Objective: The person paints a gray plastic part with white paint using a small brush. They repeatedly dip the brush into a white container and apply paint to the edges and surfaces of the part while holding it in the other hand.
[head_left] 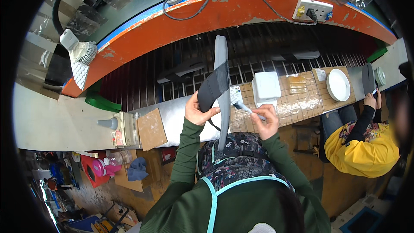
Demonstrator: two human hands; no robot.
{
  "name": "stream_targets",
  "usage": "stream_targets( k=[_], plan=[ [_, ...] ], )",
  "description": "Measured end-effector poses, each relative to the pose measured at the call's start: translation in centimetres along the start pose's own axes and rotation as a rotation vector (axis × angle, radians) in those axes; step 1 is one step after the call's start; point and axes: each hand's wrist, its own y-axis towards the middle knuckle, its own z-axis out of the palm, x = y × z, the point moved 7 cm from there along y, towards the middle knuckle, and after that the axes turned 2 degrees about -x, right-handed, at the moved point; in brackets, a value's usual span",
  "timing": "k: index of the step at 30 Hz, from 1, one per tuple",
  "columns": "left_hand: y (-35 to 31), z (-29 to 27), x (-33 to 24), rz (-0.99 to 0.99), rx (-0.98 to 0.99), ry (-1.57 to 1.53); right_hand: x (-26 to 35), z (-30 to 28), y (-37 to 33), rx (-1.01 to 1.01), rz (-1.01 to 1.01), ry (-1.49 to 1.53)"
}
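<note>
My left hand (199, 111) is closed around the dark strap of a slide sandal (221, 51), which stands on edge in front of me with its grey sole turned sideways. In my right hand (266, 122) is a small brush (246, 108), pinched by its grey-blue handle. The brush's dark tip points left, toward the sandal, and there is a gap between them. Just beyond my right hand stands a white square plastic container (267, 87) on a board covered with grid-lined cardboard (297, 103).
Behind the bench runs a rack of metal rollers (246, 39) carrying more sandals (181, 70). A white bowl (338, 85) stands to the right. At far right a co-worker in yellow (366, 149) handles another sandal (368, 77). A lamp (79, 56) hangs at left, near a cardboard piece (152, 129).
</note>
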Motion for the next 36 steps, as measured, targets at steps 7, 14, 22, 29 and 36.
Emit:
stream_targets(
  k=[7, 14, 22, 29, 36],
  plan=[
    [1.6, 2.2, 0.1, -0.012, 0.158, -0.197, 3.2, -3.1, 5.5, -0.249, -0.148, -0.042],
    [2.4, 3.8, 1.8, -0.011, 0.230, -0.314, 5.8, -2.7, 6.3, -0.218, -0.309, -0.320],
    [2.0, 4.1, 1.5, -0.058, 0.329, -0.642, 5.1, -3.6, 8.6, -0.310, -0.201, -0.324],
    [-0.7, -3.1, 2.1, -0.157, -0.195, -0.638, 4.6, 1.8, 5.1, 0.275, 0.015, 0.138],
    [-1.5, -11.5, 0.8, -0.024, -0.312, -0.634, 7.2, 8.8, 7.9, 0.104, -0.225, -0.112]
  ],
)
